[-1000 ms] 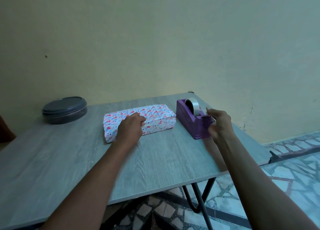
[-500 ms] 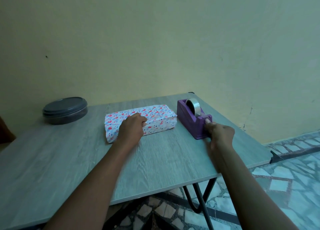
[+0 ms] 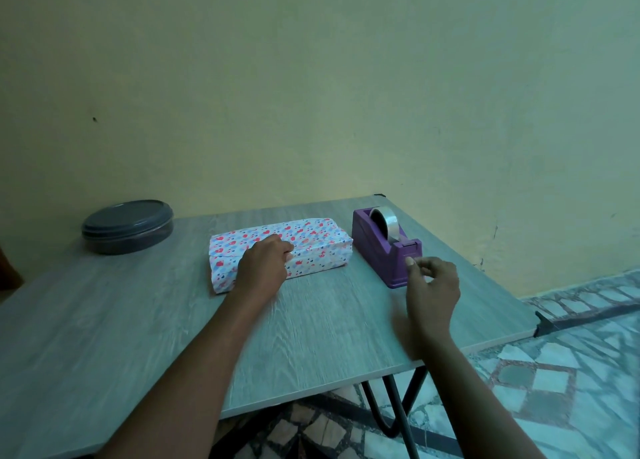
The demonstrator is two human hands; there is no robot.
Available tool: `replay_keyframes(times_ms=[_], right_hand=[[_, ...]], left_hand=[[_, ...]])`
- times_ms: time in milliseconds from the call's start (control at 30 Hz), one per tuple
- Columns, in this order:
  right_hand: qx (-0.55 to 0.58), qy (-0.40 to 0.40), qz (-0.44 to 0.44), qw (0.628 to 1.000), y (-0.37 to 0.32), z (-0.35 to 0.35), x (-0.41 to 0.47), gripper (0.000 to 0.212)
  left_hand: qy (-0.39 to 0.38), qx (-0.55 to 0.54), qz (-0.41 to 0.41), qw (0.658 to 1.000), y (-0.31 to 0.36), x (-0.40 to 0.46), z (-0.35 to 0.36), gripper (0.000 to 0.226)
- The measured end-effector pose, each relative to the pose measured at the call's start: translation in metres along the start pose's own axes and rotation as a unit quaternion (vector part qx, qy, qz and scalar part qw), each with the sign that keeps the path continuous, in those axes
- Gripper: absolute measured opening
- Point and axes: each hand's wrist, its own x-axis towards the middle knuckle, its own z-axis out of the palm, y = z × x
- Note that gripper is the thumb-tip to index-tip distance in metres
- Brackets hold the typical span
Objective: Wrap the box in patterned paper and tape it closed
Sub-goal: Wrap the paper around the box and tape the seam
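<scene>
The box [image 3: 311, 240], wrapped in white paper with red and blue hearts, lies across the middle of the grey wooden table [image 3: 138, 320]. My left hand [image 3: 265, 264] rests on its near left part, with curled fingers holding the paper down on top. To the right stands a purple tape dispenser [image 3: 384, 250] with a roll of clear tape [image 3: 386, 221]. Just in front of its cutter end, my right hand [image 3: 431, 285] hovers with thumb and forefinger pinched together, apparently on a short strip of clear tape that is hard to make out.
A dark round lidded container [image 3: 126, 224] sits at the table's back left, near the yellow wall. The table's right edge lies close behind the dispenser, above a patterned tile floor [image 3: 554, 372]. Black metal legs [image 3: 391, 410] show below the front edge.
My right hand pulled tape up from the dispenser, pressed down at the cutter, and has now drawn back towards me, pinched. My left hand and the box have stayed in place.
</scene>
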Motion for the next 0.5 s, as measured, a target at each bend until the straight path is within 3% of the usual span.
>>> replay_keyframes(times_ms=[133, 333, 500], right_hand=[[0.023, -0.095, -0.083, 0.992, -0.016, 0.006, -0.006, 0.012], [0.060, -0.193, -0.087, 0.975, -0.032, 0.038, -0.010, 0.021], [0.056, -0.239, -0.046, 0.968, -0.051, 0.073, -0.002, 0.016]], left_hand=[[-0.006, 0.002, 0.000, 1.000, 0.002, -0.001, -0.001, 0.014], [-0.007, 0.008, 0.006, 1.000, 0.002, -0.002, -0.002, 0.013], [-0.010, 0.014, 0.009, 1.000, 0.001, 0.001, 0.000, 0.010]])
